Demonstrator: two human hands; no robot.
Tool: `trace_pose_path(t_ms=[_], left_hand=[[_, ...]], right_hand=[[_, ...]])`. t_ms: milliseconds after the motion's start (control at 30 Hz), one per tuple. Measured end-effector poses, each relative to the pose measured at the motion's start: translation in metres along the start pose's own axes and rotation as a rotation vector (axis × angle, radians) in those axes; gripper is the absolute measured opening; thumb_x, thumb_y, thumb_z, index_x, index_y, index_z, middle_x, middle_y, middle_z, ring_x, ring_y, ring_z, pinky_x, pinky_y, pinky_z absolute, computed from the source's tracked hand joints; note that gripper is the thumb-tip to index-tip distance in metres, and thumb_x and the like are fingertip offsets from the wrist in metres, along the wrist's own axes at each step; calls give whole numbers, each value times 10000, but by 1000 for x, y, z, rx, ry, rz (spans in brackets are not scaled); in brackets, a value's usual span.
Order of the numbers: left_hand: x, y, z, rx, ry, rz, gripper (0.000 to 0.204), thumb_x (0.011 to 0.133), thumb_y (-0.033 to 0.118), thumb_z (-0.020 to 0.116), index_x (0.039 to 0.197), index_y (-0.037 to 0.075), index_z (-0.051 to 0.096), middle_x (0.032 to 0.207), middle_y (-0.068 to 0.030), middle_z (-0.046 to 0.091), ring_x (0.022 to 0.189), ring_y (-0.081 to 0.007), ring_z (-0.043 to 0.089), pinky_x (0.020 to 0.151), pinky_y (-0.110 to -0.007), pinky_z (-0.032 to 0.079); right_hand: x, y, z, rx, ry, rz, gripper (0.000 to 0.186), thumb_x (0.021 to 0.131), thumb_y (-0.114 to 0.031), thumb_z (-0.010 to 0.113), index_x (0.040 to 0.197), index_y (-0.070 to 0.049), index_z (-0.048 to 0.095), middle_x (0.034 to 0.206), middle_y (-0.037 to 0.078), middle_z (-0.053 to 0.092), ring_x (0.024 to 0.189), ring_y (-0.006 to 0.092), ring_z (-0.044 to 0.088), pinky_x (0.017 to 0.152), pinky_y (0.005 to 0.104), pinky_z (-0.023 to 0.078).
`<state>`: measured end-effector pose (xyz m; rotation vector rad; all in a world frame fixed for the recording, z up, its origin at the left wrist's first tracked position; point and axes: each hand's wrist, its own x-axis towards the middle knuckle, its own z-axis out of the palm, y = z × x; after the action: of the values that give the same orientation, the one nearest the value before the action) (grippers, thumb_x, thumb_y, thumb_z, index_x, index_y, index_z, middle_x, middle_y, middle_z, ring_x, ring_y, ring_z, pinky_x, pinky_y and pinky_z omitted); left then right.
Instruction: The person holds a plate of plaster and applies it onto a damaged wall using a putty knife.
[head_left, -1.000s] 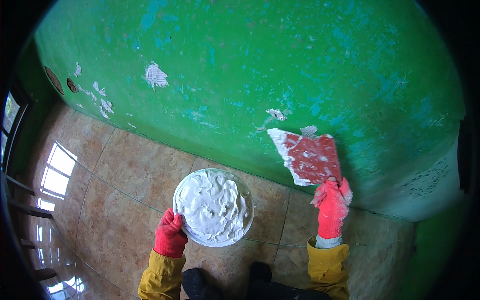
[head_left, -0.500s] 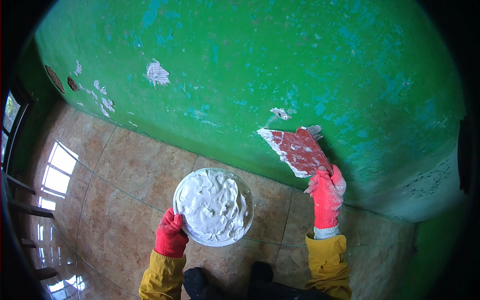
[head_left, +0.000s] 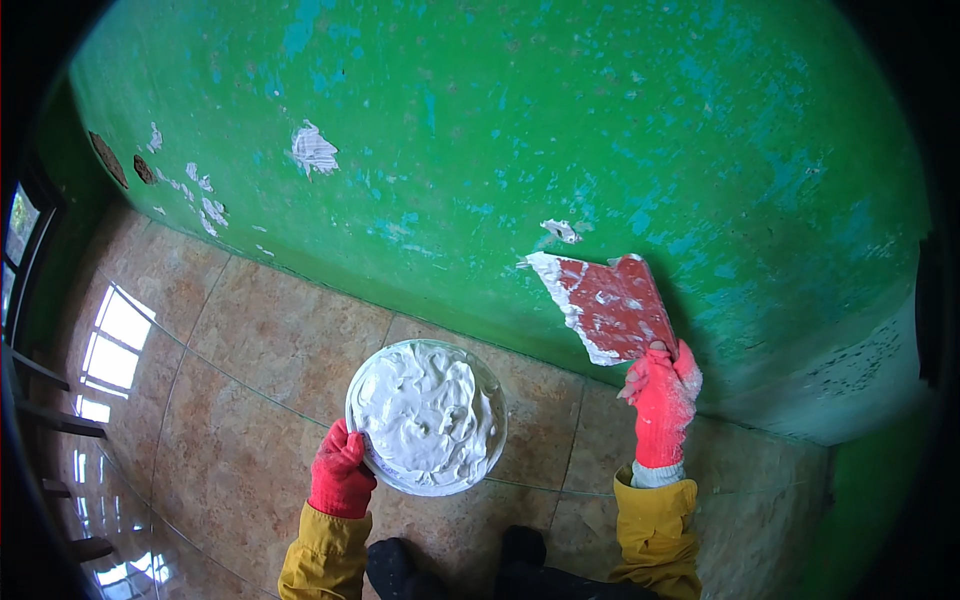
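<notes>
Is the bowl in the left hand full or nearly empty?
Full: the bowl, held at its rim by the left hand, shows white putty across its whole opening, swirled up to the rim.

Soft, even daylight — bright and sharp at centre. Window glare reflects off the glossy floor tiles at lower left. Heavy fisheye bending curves the green wall — black vignette rings the frame.

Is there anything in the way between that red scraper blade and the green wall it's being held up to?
Nothing visible is. The right hand holds the red scraper up against the green wall, its putty-smeared edge at a chipped white spot. The left hand holds the bowl of white putty lower down, clear of the blade.
</notes>
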<state>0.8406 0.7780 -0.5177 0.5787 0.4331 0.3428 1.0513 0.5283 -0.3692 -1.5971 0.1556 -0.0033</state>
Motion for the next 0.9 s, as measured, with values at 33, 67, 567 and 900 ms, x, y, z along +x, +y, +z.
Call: trace_pose_path(t_ms=[33, 67, 567, 900], left_hand=[[0, 0, 0, 2, -5, -2, 343, 826, 188, 565, 1086, -21, 480, 1062, -102, 571, 960, -205, 541, 869, -324, 397], [0, -1, 0, 1, -6, -2, 343, 826, 188, 565, 1086, -21, 480, 1062, -102, 571, 960, -205, 541, 869, -324, 397], [0, 1, 0, -11, 8, -2, 336, 814, 178, 580, 1068, -22, 491, 1041, -95, 580, 941, -200, 544, 859, -320, 400], [-1, 1, 1, -27, 5, -18, 323, 806, 167, 587, 1053, -20, 495, 1023, -95, 583, 932, -203, 545, 852, -322, 403]], right_hand=[[-1, -2, -1, -10, 33, -13, 85, 813, -72, 489, 883, -24, 487, 561, 73, 503, 397, 160, 490, 340, 247, 376], [-3, -4, -2, -10, 33, -14, 85, 813, -72, 489, 883, -24, 487, 561, 73, 503, 397, 160, 490, 340, 247, 376], [-7, -21, -11, 56, 138, -221, 140, 820, -97, 478, 934, -17, 473, 585, 96, 528, 392, 166, 488, 361, 245, 376], [-12, -23, 3, -53, 137, -209, 142, 808, -87, 483, 923, -4, 493, 584, 68, 512, 403, 132, 466, 378, 233, 381]])
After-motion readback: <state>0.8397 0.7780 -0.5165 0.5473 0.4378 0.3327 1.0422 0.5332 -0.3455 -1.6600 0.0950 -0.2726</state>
